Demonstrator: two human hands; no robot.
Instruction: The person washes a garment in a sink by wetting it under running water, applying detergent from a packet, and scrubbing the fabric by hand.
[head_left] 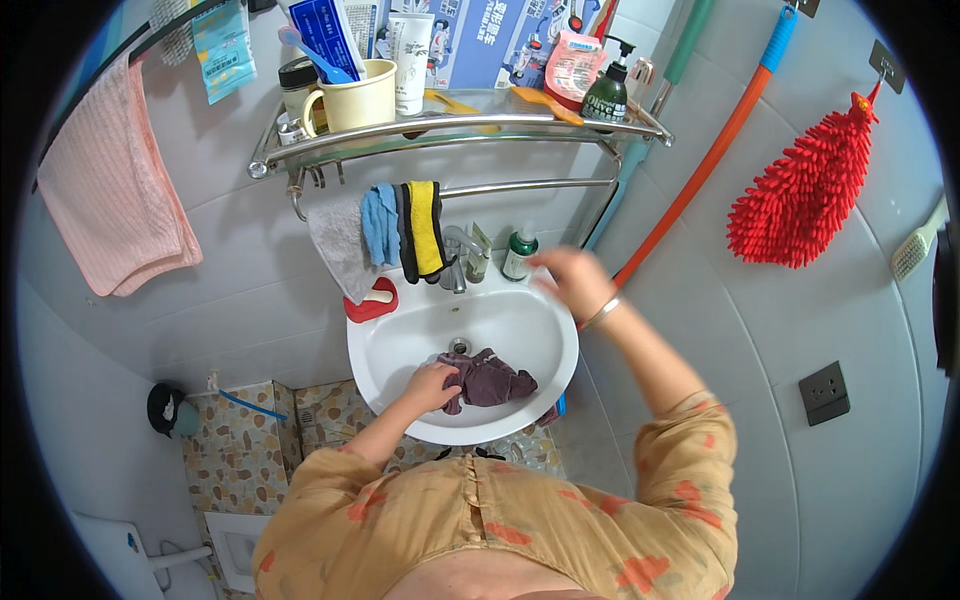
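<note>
One white sink [540, 335], grey-tiled wall; left hand [432, 386] grip grasping purple cloth [493, 379]; right hand [572, 277] released.

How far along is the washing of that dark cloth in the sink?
Done: the purple cloth lies bunched in the white basin, near the drain. In hand: the left hand grips its edge, while the right hand is raised near the green bottle. Left: no suds or running water show, so scrubbing and rinsing seemingly remain.

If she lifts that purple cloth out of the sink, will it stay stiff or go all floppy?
Probably floppy: the purple cloth lies crumpled in folds in the white sink under the left hand. It looks dark, perhaps wet, so it may sag, drip and feel heavier than a dry one.
</note>
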